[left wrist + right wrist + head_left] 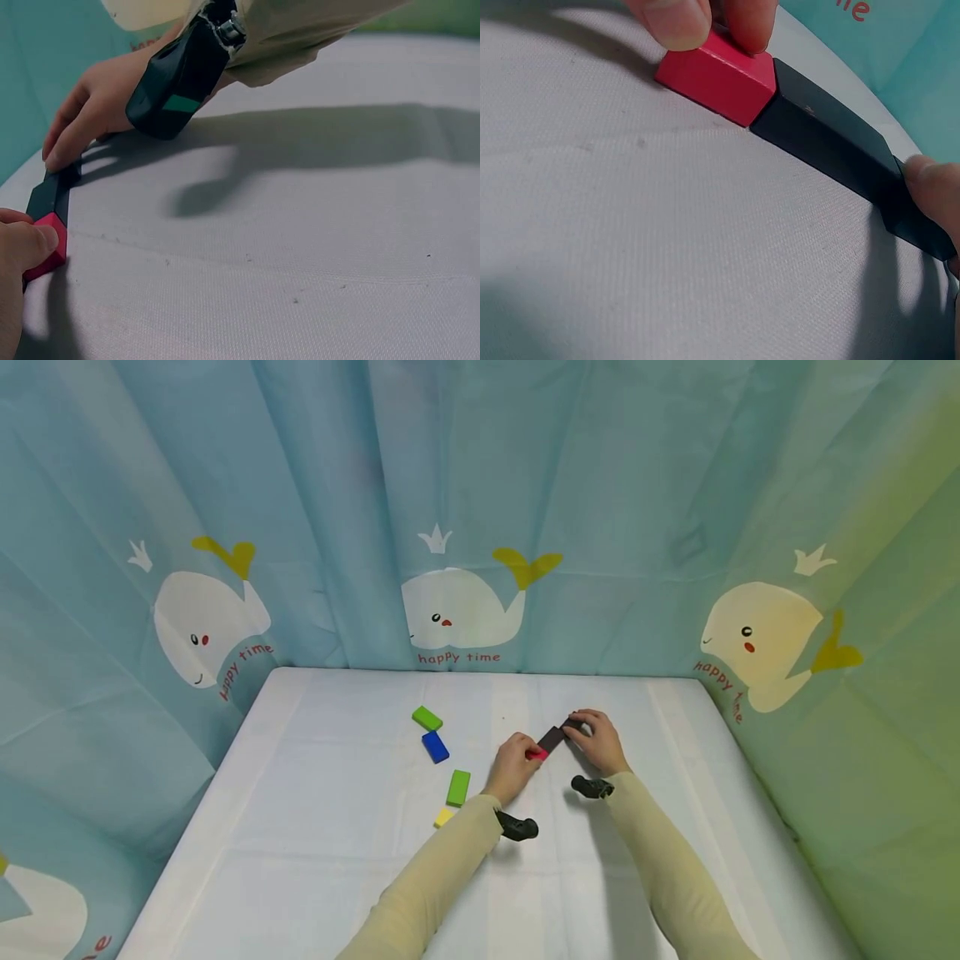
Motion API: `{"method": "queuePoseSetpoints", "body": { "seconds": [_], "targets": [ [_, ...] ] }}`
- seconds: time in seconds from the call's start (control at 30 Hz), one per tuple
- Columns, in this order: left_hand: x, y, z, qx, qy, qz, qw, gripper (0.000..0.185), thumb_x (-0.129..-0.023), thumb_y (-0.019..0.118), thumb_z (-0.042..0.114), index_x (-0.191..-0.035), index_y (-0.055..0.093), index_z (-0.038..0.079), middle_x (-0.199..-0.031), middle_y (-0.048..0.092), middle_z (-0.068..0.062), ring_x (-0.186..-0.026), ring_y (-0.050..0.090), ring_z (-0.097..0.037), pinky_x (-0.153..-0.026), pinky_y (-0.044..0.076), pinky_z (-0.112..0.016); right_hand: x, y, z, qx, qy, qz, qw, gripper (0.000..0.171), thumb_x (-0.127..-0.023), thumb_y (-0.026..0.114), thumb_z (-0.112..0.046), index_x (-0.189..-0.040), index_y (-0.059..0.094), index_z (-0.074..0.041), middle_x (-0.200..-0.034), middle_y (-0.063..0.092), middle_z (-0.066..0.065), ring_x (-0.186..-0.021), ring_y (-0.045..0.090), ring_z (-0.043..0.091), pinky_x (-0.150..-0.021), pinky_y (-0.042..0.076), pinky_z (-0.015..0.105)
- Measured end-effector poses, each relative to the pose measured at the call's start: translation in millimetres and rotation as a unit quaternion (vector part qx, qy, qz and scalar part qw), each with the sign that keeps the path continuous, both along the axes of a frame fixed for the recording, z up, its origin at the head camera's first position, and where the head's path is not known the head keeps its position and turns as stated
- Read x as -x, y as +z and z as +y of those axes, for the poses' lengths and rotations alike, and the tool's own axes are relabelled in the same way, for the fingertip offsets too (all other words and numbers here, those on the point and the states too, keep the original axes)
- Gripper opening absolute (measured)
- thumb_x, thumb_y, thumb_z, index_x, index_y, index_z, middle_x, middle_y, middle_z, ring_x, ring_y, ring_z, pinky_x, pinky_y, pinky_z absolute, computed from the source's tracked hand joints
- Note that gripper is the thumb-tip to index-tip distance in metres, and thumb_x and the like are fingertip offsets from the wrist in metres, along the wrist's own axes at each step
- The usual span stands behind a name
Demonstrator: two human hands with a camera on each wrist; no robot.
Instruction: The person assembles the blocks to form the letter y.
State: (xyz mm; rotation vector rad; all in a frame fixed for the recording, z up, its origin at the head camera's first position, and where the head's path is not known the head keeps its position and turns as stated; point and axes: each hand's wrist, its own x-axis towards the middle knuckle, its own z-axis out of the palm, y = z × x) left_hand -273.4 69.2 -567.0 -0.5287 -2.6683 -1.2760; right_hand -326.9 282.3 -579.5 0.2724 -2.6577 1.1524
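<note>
In the head view a row of blocks runs diagonally across the white table. At its near end my left hand (512, 767) pinches a red block (724, 79) between thumb and fingers. The red block's end touches a black block (829, 131) that lies flat in the middle. Beyond it, my right hand (600, 742) grips a second black block (919, 221), which meets the middle one at its far end, slightly offset. In the left wrist view, fingers of the right hand cover much of that far block.
Left of the hands lie a green block (427, 718), a blue block (435, 747), another green block (458, 787) and a yellow block (443, 817) partly hidden by the left sleeve. A whale-print curtain (337, 568) surrounds the white table (315, 827).
</note>
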Motion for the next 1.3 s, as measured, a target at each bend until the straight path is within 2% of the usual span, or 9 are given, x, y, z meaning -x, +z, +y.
{"method": "queuePoseSetpoints", "body": {
  "seconds": [0.9,1.3],
  "targets": [
    [-0.8,-0.5,-0.4,0.002,-0.001,-0.005,1.0,0.012,-0.085,0.076,0.006,-0.097,0.072,0.004,-0.102,0.063,-0.005,-0.089,0.061,-0.015,-0.081,0.048,-0.024,3.4,0.9,-5.0,0.014,0.009,0.005,1.0,0.036,-0.09,0.072,-0.015,-0.118,0.065,0.007,-0.128,0.053,0.027,-0.122,0.046,0.041,-0.105,0.033,0.054],
    [-0.1,-2.2,0.1,-0.007,-0.003,0.011,0.9999,0.011,-0.084,0.076,0.004,-0.095,0.073,0.003,-0.099,0.063,-0.006,-0.087,0.062,-0.017,-0.079,0.049,-0.024,3.8,-1.0,-5.7,0.009,0.005,0.0,1.0,0.037,-0.091,0.071,-0.016,-0.12,0.065,0.006,-0.129,0.052,0.026,-0.124,0.045,0.041,-0.106,0.031,0.054]
  ]
}}
